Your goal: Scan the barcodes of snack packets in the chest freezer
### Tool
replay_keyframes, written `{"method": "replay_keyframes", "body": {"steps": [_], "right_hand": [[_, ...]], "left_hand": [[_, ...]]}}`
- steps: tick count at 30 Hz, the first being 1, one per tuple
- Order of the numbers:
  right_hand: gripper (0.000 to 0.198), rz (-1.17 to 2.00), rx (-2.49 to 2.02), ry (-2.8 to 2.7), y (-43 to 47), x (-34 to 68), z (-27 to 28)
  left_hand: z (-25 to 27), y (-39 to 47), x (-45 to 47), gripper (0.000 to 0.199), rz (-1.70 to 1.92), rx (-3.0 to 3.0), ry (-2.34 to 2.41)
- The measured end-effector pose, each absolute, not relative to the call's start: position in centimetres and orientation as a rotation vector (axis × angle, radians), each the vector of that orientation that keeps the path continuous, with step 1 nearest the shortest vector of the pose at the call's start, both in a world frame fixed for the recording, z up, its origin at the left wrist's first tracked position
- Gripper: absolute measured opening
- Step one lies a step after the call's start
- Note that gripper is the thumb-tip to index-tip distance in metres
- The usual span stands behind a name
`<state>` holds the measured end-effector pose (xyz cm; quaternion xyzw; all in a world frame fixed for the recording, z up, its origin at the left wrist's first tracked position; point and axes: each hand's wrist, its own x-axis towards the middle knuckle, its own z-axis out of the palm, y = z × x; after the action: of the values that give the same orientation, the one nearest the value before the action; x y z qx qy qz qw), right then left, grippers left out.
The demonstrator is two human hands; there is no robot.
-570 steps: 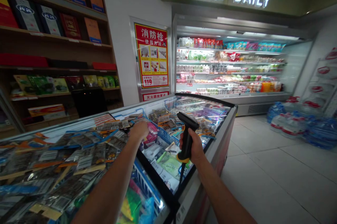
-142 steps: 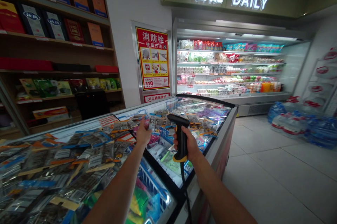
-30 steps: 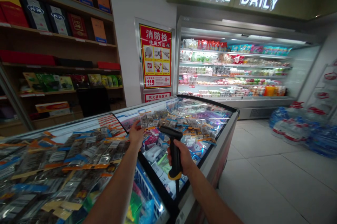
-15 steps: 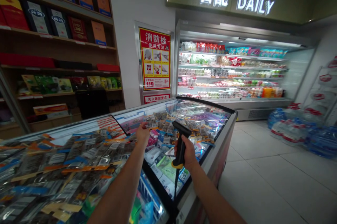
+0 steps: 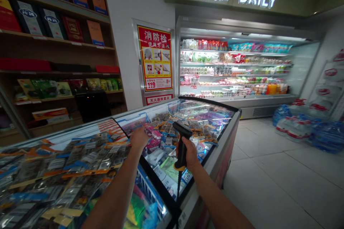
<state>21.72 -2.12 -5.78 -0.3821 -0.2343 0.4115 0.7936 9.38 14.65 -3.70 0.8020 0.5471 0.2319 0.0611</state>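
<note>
A black barcode scanner (image 5: pixel 182 150) with a yellow-trimmed base is upright in my right hand (image 5: pixel 190 153), its cord hanging down. My left hand (image 5: pixel 139 138) reaches over the freezer beside a pink packet (image 5: pixel 154 138), near the dark strip between the glass panels. Its fingers look curled; whatever they hold, if anything, is hidden. Small clear packets with orange and blue edges (image 5: pixel 94 150) cover the glass on the left in a loose pile. More of these small packets (image 5: pixel 201 129) lie spread over the right panel beyond the scanner.
Frozen bags show inside the glass-topped chest freezer (image 5: pixel 228 128). At the left stand wooden shelves (image 5: pixel 80 46) with boxes and bags. A lit refrigerated display (image 5: pixel 236 67) is at the back. Shrink-wrapped water bottles (image 5: pixel 294 128) stand on the tiled floor at the right.
The small packet by my left fingertips no longer shows there, and the pink packet is more exposed. My left hand has drawn slightly left. The scanner stays in my right hand.
</note>
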Motion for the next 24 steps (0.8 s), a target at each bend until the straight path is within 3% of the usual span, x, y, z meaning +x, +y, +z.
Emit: {"method": "replay_keyframes", "body": {"steps": [5, 12, 17, 24], "right_hand": [[0.031, 0.901, -0.768, -0.547, -2.3, 21.6, -5.7], [0.03, 0.939, -0.799, -0.602, -2.3, 21.4, -5.9], [0.031, 0.948, -0.803, -0.608, -2.3, 21.2, -5.9], [0.031, 0.967, -0.77, -0.597, -2.4, 21.1, -5.8]], "left_hand": [[-3.6, 13.6, 6.9, 0.054, 0.421, 2.288, 1.98], [-4.3, 12.2, 7.9, 0.057, 0.521, 2.391, 1.915], [-4.6, 12.3, 7.7, 0.076, 0.46, 2.369, 1.948], [-4.7, 12.7, 8.1, 0.07, 0.567, 2.419, 1.655]]}}
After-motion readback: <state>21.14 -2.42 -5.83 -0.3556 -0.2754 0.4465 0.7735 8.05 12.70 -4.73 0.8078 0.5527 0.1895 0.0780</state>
